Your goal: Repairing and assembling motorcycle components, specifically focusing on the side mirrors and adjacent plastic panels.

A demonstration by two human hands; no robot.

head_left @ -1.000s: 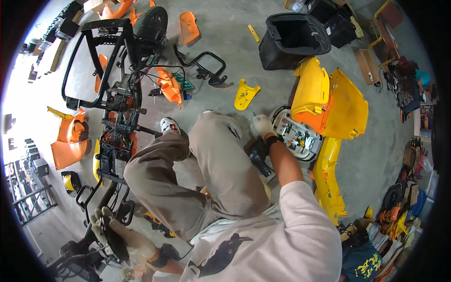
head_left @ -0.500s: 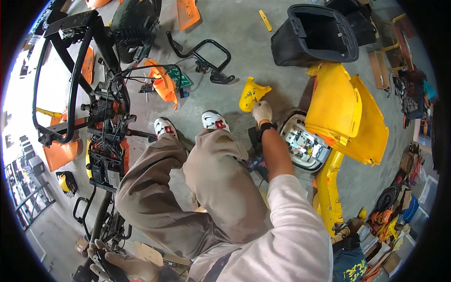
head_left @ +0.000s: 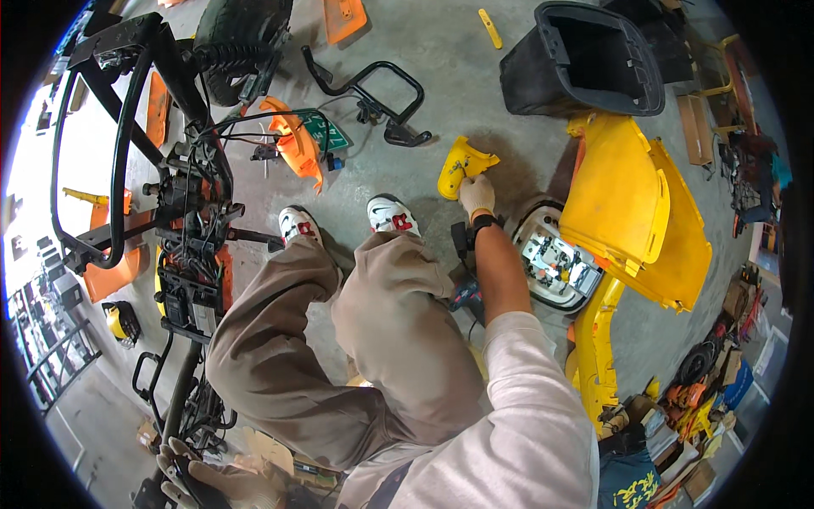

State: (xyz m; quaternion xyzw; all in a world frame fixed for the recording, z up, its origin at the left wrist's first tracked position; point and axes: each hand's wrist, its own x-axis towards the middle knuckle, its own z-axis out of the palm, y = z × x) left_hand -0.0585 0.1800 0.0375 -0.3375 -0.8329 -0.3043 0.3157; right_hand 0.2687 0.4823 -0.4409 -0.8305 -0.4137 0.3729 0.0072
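My right hand [head_left: 477,193], in a pale knit glove, reaches forward with its fingers drawn together at the near edge of a curved yellow plastic cover [head_left: 462,161] on the floor. A small dark spot shows by the fingertips; what they hold, if anything, I cannot make out. At the lower left my left hand [head_left: 229,485], also gloved, has its fingers wrapped round a black part [head_left: 193,482] beside the stripped vehicle frame [head_left: 182,199]. The full shape of that part is cut off by the picture's edge.
Right of my arm lie a white-rimmed tray of small parts [head_left: 555,263], large yellow panels [head_left: 619,199] and a black bin [head_left: 530,72]. Ahead are a black tubular bracket [head_left: 398,97] and an orange shell [head_left: 297,148]. A power tool [head_left: 466,297] lies beside my knee.
The view has shifted slightly, so the floor items sit a little further right. My right hand stays at the yellow cover, and my left hand keeps hold of the black part.
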